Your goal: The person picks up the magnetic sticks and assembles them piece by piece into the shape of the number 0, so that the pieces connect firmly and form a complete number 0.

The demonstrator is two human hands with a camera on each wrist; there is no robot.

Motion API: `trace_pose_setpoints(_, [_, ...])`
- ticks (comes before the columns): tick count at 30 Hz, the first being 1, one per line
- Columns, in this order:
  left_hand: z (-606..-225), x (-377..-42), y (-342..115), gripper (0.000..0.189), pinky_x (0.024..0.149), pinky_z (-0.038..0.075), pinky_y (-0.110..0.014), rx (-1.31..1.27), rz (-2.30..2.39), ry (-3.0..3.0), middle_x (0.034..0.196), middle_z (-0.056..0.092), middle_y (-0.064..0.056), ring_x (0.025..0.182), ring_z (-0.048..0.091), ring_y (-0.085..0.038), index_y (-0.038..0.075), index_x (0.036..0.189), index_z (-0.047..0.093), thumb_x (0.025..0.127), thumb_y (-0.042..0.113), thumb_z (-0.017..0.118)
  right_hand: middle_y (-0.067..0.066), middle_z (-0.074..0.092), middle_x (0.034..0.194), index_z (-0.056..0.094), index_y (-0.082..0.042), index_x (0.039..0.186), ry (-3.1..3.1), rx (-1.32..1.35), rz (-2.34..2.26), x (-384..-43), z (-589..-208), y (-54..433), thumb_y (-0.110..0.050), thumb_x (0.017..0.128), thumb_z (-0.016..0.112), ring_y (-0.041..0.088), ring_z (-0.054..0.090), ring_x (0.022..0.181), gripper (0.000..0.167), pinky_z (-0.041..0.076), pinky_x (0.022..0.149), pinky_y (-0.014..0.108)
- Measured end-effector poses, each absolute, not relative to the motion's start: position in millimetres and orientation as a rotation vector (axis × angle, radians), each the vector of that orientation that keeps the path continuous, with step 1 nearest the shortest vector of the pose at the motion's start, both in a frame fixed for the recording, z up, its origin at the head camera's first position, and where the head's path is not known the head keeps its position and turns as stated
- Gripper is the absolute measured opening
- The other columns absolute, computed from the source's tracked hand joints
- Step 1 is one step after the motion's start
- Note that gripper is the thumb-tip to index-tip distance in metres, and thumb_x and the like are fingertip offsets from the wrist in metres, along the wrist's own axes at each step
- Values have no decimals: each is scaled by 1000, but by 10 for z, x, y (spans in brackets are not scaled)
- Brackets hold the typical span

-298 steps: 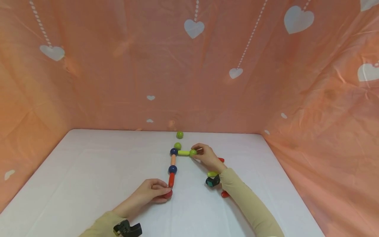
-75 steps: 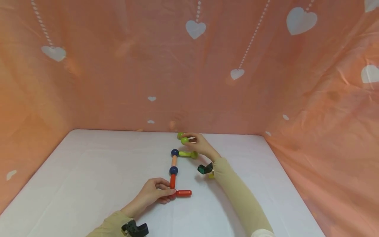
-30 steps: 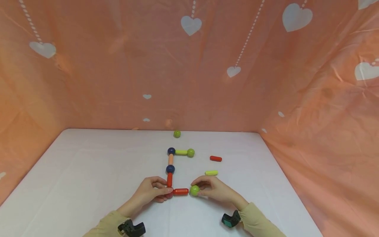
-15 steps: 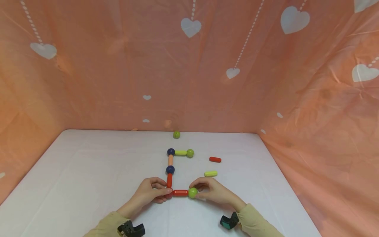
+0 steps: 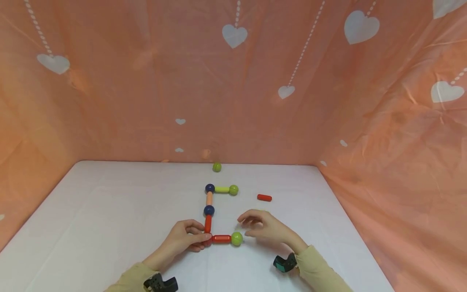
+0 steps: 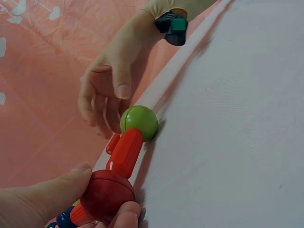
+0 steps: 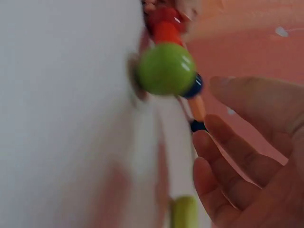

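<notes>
My left hand (image 5: pixel 182 239) pinches a red ball (image 6: pixel 107 194) at the near corner of a chain of toy balls and rods on the table. From that ball a red rod (image 5: pixel 221 239) runs right and ends at a green ball (image 5: pixel 236 239). Another red rod (image 5: pixel 208 224) leads away to a blue ball (image 5: pixel 209 210), a peach rod (image 5: pixel 209 198) and a second blue ball (image 5: pixel 209 188). There a yellow-green rod (image 5: pixel 221 189) joins a further green ball (image 5: pixel 234 190). My right hand (image 5: pixel 271 228) hovers just right of the near green ball, fingers loosely bent, holding nothing.
A loose red rod (image 5: pixel 264 197) lies right of the chain. One loose yellow-green rod (image 7: pixel 184 212) shows below my right fingers in the right wrist view; the hand hides it in the head view. A green ball (image 5: pixel 217 167) rests by the table's far edge.
The red rod was added to the red ball. My right hand brought a green ball from the back to that rod's free end, let go, and moved slightly away. My left hand kept its hold.
</notes>
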State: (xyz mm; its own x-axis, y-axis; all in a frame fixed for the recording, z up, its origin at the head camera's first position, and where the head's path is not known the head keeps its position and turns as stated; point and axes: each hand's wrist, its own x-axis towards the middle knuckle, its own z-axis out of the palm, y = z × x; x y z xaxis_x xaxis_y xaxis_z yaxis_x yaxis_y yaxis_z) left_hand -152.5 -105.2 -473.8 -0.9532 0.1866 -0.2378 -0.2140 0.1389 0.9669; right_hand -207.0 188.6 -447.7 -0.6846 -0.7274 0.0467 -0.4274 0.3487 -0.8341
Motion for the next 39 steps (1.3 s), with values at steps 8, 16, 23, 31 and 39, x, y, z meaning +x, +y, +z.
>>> trace_pose_setpoints(8, [-4734, -1527, -1051, 46, 58, 58, -34, -33, 1862, 2134, 79, 67, -8, 66, 68, -23, -7, 106, 59, 76, 21, 82, 16, 63, 111, 60, 3, 116, 2500, -1110, -1218, -2378, -4419, 2141, -1, 82, 74, 32, 59, 99, 37, 49, 88, 45])
trace_pose_setpoints(16, [-4744, -1533, -1043, 47, 58, 58, -34, -35, 1866, 2120, 79, 67, -9, 65, 68, -22, -7, 106, 59, 76, 20, 82, 5, 65, 111, 63, -4, 116, 2522, -1000, -1077, -2474, -4499, 2216, -3, 80, 77, 21, 59, 101, 38, 48, 88, 33])
trace_pose_setpoints(23, [-4766, -1536, -1056, 45, 59, 58, -35, -42, 1886, 2088, 79, 66, -9, 63, 67, -21, -8, 107, 58, 77, 17, 81, 2, 64, 104, 64, -4, 112, 2535, -1029, -1019, -2517, -4561, 2200, -3, 81, 75, 16, 57, 94, 33, 48, 83, 27])
trace_pose_setpoints(31, [-4807, -1555, -1055, 44, 59, 58, -35, -36, 1885, 2094, 80, 66, -9, 64, 68, -22, -7, 107, 58, 78, 17, 80, -5, 61, 100, 64, -11, 107, 2559, -999, -990, -2500, -4539, 2175, -3, 85, 70, 14, 54, 92, 24, 48, 83, 29])
trace_pose_setpoints(39, [-4780, -1541, -1049, 45, 58, 58, -34, -36, 1883, 2108, 79, 65, -9, 63, 67, -22, -7, 106, 59, 78, 19, 81, -2, 61, 98, 65, -14, 104, 2471, -918, -1210, -2475, -4491, 1966, -8, 86, 71, 16, 59, 91, 20, 51, 79, 30])
